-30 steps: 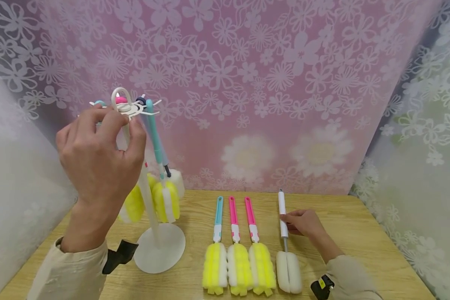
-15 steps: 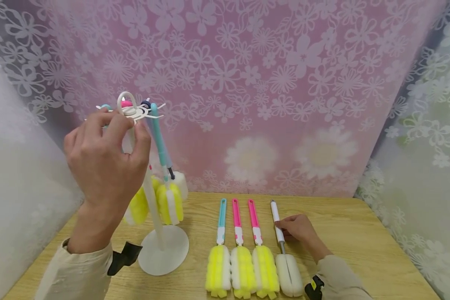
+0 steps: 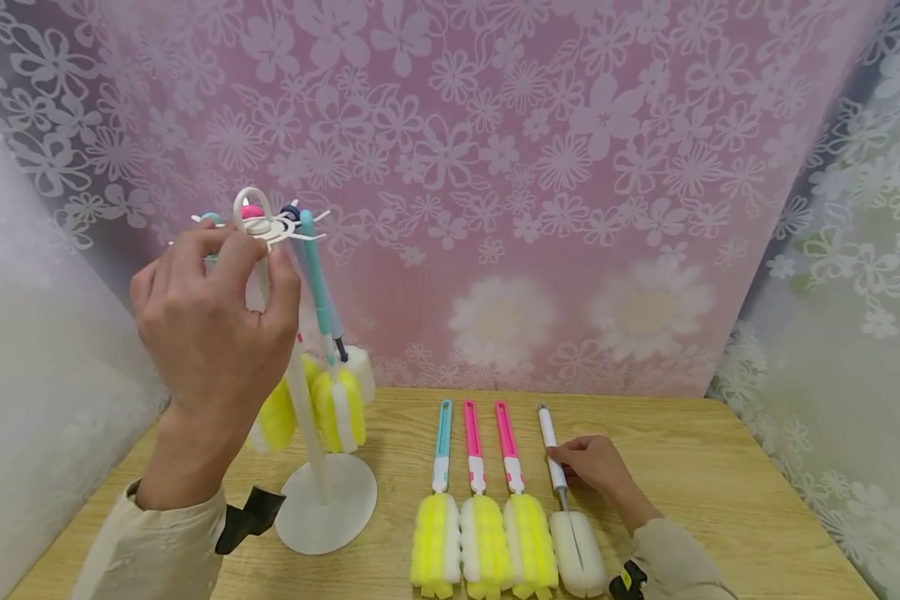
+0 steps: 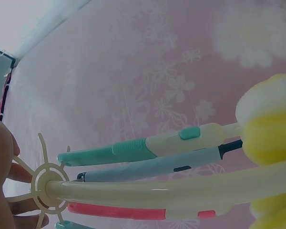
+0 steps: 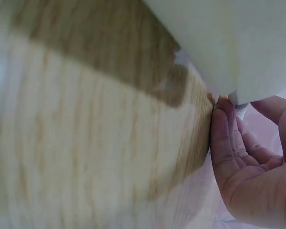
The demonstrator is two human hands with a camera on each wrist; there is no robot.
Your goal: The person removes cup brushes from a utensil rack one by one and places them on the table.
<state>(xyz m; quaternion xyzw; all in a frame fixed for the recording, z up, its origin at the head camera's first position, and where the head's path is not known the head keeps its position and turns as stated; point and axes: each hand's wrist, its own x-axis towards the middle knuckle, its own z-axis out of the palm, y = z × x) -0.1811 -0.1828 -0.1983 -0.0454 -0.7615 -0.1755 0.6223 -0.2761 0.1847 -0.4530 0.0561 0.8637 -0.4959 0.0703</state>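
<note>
My left hand [image 3: 213, 321] holds the top of a white hanging stand [image 3: 307, 433]; in the left wrist view its fingers are at the prongs of the spoked ring [image 4: 34, 191]. Several sponge brushes hang there, among them a teal-handled one [image 3: 315, 275] with a yellow and white head. On the table, my right hand [image 3: 598, 467] pinches the white handle of a bottle brush [image 3: 551, 446] with a white sponge head [image 3: 576, 554]. This brush lies slightly tilted beside the others. In the right wrist view, its head [image 5: 248, 43] hides part of the grip.
Left of the held brush lie a blue-handled brush [image 3: 441, 442] and two pink-handled brushes [image 3: 474, 442], their yellow and white heads side by side. The wooden table [image 3: 667, 433] ends at a floral curtain [image 3: 495, 208], with pale curtains at both sides.
My right hand has shifted the white brush leftward, closer to the row, and its handle end now leans left. My left hand keeps its hold on the stand; the head view has shifted slightly.
</note>
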